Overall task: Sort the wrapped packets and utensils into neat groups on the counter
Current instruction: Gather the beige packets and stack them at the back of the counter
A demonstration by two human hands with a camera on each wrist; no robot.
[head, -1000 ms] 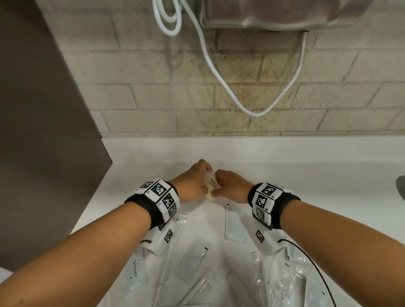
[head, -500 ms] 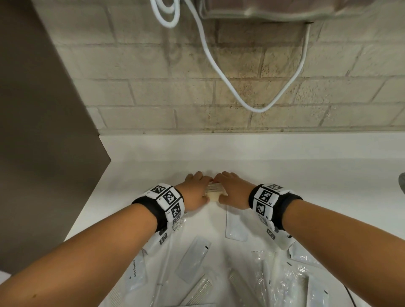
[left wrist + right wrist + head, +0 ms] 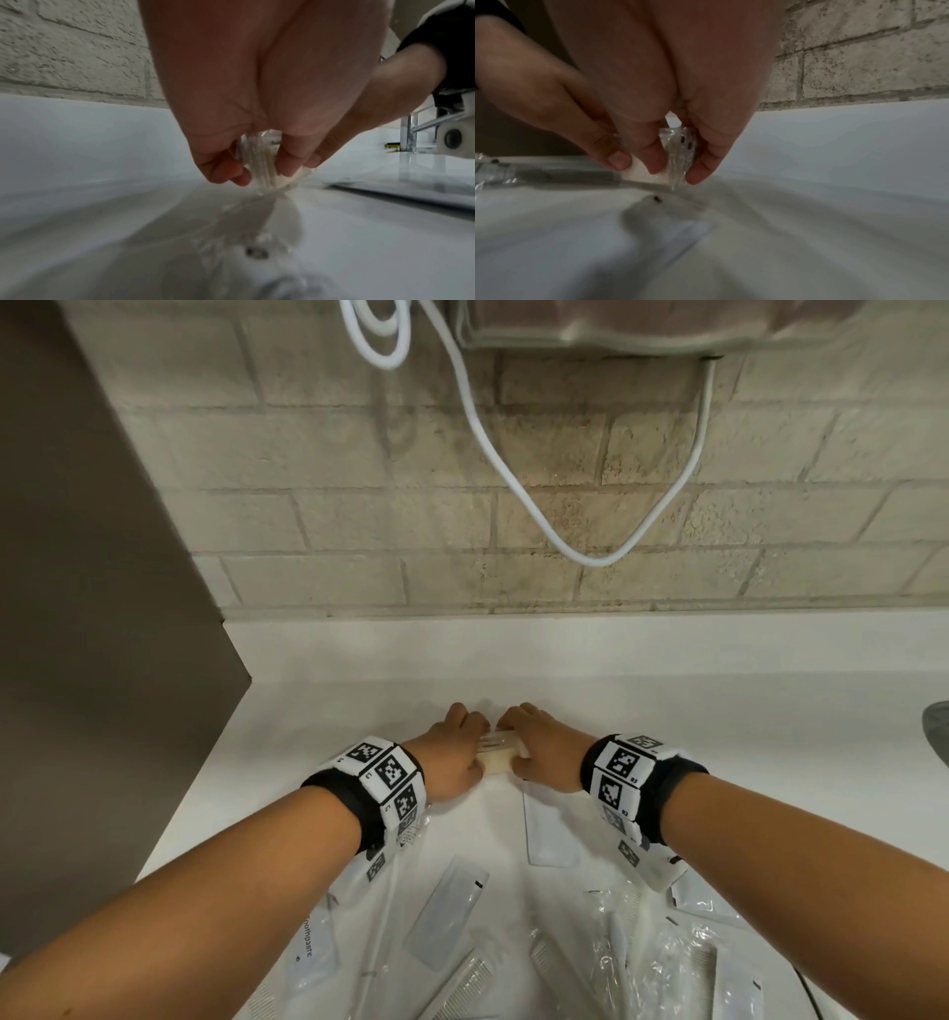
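Observation:
A small stack of clear-wrapped packets (image 3: 499, 750) stands on edge on the white counter (image 3: 719, 711), pinched between both hands. My left hand (image 3: 457, 752) grips its left end, thumb in front and fingers behind; in the left wrist view the stack of packets (image 3: 259, 162) shows between them. My right hand (image 3: 544, 752) grips the right end, and in the right wrist view the clear packets (image 3: 680, 154) sit between thumb and fingers. Loose flat sachets (image 3: 441, 916) and wrapped combs (image 3: 462, 983) lie nearer me.
A brick wall (image 3: 411, 505) backs the counter, with a white cable (image 3: 513, 469) hanging from a wall unit (image 3: 616, 325). A brown panel (image 3: 77, 608) bounds the left side. A tap (image 3: 411, 134) stands to the right. Bare counter lies right of my hands.
Both hands have lowered the stack from just above the counter down onto it, moving slightly away from me. The fingers have flattened round the packets' ends.

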